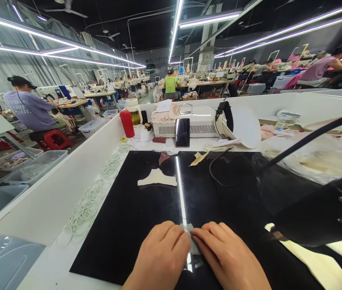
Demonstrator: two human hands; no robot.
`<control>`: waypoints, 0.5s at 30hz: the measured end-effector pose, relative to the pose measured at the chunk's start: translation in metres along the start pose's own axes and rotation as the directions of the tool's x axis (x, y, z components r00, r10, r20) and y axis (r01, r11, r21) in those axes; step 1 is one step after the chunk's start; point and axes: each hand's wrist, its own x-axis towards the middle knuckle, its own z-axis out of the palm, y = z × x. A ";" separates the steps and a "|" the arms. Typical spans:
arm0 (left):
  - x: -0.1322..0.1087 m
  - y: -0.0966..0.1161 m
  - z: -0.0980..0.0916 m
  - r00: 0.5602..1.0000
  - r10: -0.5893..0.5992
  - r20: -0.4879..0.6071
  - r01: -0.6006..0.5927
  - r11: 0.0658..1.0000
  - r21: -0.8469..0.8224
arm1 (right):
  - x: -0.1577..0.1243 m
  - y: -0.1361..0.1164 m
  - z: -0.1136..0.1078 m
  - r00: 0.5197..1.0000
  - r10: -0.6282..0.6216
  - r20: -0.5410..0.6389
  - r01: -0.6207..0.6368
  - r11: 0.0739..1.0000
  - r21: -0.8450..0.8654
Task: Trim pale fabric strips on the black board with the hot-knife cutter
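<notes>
From where I stand, a grey scrap point(194, 244) sits at the black board's point(122, 217) six o'clock, left hand point(166, 251) and right hand point(229, 253) fingertips at it, whether pinching I can't tell. White cutout point(157, 177) at eleven, phone point(182, 133) at twelve; at three a black arm point(318, 217) blocks part of the board.

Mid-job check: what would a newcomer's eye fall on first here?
Probably the glossy black rectangular board covering much of the white worktop, with a bright white streak of reflected light running down its middle. On its near part, the bare left hand and right hand come close together at a small greyish, translucent-looking piece. Beyond its far left corner stands a bright red cylindrical container.
</notes>
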 end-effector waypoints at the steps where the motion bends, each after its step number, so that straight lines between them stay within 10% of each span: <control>1: 0.000 0.002 0.002 1.000 0.028 -0.011 -0.028 0.999 -0.026 | 0.000 0.001 0.001 1.000 -0.006 0.003 0.006 1.000 0.001; 15: -0.007 0.003 0.015 0.995 0.095 0.026 -0.095 0.995 0.006 | 0.000 0.001 0.001 0.999 -0.033 -0.024 0.033 0.999 0.006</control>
